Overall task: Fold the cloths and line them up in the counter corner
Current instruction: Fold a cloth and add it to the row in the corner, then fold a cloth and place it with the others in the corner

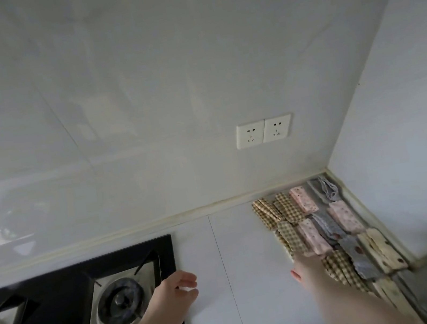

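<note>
The right hand (306, 262), at the lower right of the frame, reaches onto the rows of small folded checked, pink and grey cloths (328, 230); its fingers are hidden, so whether it grips one I cannot tell. The left hand (178, 295), lower centre, hovers loosely curled and empty beside the black gas hob (61, 309). The cloths already sit packed in the white worktop (239, 270) corner, so this looks like final placing; next comes nudging the row straight.

Folded cloths (328, 230): soft woven fabric, matt. Tabletop (249, 283): smooth, matt. Hob (62, 314): glossy black glass, brushed metal burner (121, 303). Wall tiles (138, 89): glossy.
</note>
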`<state>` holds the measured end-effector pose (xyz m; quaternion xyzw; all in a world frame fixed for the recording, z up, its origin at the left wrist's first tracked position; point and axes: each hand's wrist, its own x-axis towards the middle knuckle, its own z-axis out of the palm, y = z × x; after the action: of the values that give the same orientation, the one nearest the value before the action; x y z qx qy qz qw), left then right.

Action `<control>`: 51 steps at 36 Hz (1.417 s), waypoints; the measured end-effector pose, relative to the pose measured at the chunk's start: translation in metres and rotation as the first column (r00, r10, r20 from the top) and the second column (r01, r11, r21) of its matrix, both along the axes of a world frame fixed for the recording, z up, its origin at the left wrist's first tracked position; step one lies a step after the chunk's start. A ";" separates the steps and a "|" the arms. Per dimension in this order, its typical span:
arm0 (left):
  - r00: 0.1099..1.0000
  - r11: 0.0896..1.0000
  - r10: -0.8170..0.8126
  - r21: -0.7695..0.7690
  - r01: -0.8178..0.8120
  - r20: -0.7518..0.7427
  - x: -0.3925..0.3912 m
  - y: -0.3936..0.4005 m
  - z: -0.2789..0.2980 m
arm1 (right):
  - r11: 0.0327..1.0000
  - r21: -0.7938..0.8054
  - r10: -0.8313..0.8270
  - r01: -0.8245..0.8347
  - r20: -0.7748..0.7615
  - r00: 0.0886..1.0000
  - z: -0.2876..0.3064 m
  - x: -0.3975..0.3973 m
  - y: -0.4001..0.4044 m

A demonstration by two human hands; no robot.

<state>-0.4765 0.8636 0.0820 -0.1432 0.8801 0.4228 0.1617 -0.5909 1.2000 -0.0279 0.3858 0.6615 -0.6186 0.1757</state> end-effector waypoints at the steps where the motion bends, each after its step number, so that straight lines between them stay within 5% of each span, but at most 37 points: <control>1: 1.000 1.000 -0.001 -0.004 0.001 -0.001 0.002 -0.001 0.001 | 1.000 0.001 -0.013 0.013 0.001 1.000 -0.001 0.005 -0.004; 11: 0.999 0.999 0.001 0.033 0.000 -0.034 0.046 -0.022 0.021 | 0.967 0.252 -0.075 0.042 0.122 0.990 -0.046 0.031 -0.060; 17: 0.996 0.998 0.062 0.007 -0.061 -0.068 0.120 -0.079 0.035 | 0.953 0.156 0.265 -0.258 -0.025 0.964 0.038 0.098 -0.164; 24: 0.971 0.975 0.213 -0.037 -0.218 -0.111 0.229 -0.160 0.053 | 0.806 0.133 0.587 -0.577 -0.304 0.750 0.095 0.174 -0.290; 31: 0.913 0.918 0.376 -0.073 -0.390 -0.160 0.343 -0.256 0.059 | 0.572 0.205 0.789 -0.795 -0.403 0.464 0.127 0.273 -0.415; 40: 0.818 0.829 0.534 -0.057 -0.556 -0.212 0.431 -0.353 0.056 | 0.280 0.328 0.914 -0.902 -0.379 0.145 0.155 0.345 -0.521; 51: 0.698 0.698 0.696 -0.072 -0.713 -0.171 0.492 -0.458 0.043 | 0.075 0.328 0.942 -0.942 -0.332 -0.041 0.141 0.365 -0.660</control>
<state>0.0158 0.4059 0.1247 -0.4520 0.7925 0.4014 -0.0802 -0.2262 0.5405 0.1130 -0.3312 0.7632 -0.4012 0.3833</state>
